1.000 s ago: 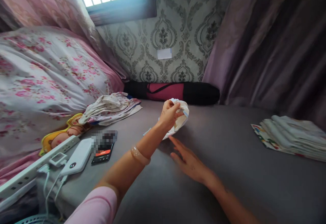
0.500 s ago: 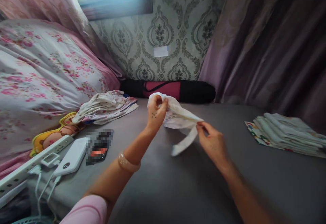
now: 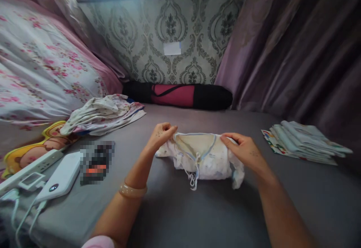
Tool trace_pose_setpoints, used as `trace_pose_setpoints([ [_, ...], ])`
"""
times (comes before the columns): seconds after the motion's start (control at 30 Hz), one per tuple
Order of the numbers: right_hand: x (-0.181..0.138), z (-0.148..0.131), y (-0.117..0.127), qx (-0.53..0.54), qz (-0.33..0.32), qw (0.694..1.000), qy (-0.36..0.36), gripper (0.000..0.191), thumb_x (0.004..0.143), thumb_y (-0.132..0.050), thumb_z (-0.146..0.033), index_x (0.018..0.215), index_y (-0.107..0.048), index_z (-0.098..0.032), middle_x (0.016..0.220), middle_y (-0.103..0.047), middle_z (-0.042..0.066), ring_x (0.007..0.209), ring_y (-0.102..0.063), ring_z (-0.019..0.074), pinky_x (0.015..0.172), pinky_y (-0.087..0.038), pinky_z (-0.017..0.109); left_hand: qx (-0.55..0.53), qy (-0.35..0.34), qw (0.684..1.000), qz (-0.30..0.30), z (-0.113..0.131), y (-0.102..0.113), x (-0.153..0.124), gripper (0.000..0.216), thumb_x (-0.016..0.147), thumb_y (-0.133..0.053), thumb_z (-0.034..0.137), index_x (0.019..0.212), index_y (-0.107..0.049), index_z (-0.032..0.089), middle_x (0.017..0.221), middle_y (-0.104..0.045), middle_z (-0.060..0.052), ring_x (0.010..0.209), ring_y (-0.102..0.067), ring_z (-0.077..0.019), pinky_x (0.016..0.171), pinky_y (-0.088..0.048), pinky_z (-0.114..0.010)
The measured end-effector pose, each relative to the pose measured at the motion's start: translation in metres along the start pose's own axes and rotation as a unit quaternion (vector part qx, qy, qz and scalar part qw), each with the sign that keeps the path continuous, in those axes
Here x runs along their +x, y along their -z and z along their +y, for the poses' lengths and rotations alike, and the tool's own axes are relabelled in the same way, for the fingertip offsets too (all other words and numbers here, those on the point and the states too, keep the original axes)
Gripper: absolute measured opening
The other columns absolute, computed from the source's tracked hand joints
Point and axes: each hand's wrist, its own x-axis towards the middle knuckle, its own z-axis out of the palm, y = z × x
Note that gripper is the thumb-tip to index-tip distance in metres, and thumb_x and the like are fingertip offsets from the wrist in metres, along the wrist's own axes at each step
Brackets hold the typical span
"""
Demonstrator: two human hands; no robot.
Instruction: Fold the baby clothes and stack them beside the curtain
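A small white baby shirt (image 3: 217, 163) with blue edging, a V-shaped neck and tie strings hangs between my hands, just over the grey bed sheet (image 3: 180, 214). My left hand (image 3: 162, 135) pinches it at the left shoulder, fingers closed. At the right shoulder, my right hand (image 3: 242, 148) grips the cloth between thumb and fingers. The shirt's front faces me, and one sleeve dangles below my right hand. Its lower part sags toward the sheet; whether it touches, I cannot tell.
Folded cloths (image 3: 304, 142) are stacked at the right. On the left lie crumpled clothes (image 3: 104, 112), a yellow cartoon cushion (image 3: 36, 150), a white power bank (image 3: 60, 176) with cables, a power strip (image 3: 36, 169) and a blurred-out dark object (image 3: 97, 163). A black-and-maroon long bag (image 3: 172, 94) lies against the wall.
The bunched white cloth is now spread out as a shirt, front toward me. Both hands have come lower and my right hand has shifted to the shoulder. The view has tilted down.
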Motion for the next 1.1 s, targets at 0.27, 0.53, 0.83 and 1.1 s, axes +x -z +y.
trace_pose_setpoints([
  [0.27,0.007,0.021,0.000,-0.045,-0.006,0.999,0.022,0.031,0.080,-0.058,-0.045,0.085,-0.071,-0.018,0.084,-0.071,0.005,0.080,-0.064,0.0198,0.073,-0.048,0.031,-0.126,0.021,0.987,-0.100,-0.027,0.000,0.003,0.038,0.076,-0.064,0.052,0.094,-0.061,0.018,0.075,-0.058,0.000,0.063,-0.052,-0.0115,0.051,-0.036,-0.021],
  [0.53,0.009,0.027,-0.003,-0.035,-0.014,0.999,0.008,0.029,0.082,-0.057,-0.039,0.098,-0.070,-0.019,0.101,-0.071,0.006,0.094,-0.063,0.0207,0.085,-0.047,0.034,-0.156,-0.014,0.973,-0.169,-0.028,0.007,0.003,0.034,0.072,-0.072,0.038,0.100,-0.067,0.020,0.091,-0.065,-0.005,0.077,-0.059,-0.0145,0.065,-0.046,-0.023],
  [0.83,0.008,0.023,-0.003,-0.051,-0.051,0.997,0.034,0.032,0.080,-0.063,-0.046,0.100,-0.073,-0.022,0.091,-0.068,0.005,0.085,-0.062,0.0188,0.072,-0.046,0.029,-0.121,-0.045,0.980,-0.149,-0.018,0.002,0.001,0.032,0.072,-0.072,0.040,0.097,-0.072,0.020,0.090,-0.069,-0.006,0.068,-0.059,-0.0142,0.054,-0.044,-0.021],
  [1.1,0.005,0.015,-0.002,-0.052,-0.038,0.997,0.051,0.032,0.083,-0.061,-0.048,0.098,-0.074,-0.023,0.078,-0.064,0.003,0.073,-0.058,0.0156,0.061,-0.042,0.025,-0.062,-0.053,0.984,-0.157,-0.006,0.005,-0.004,0.035,0.078,-0.065,0.047,0.095,-0.073,0.016,0.082,-0.069,-0.004,0.061,-0.056,-0.0108,0.049,-0.040,-0.018],
])
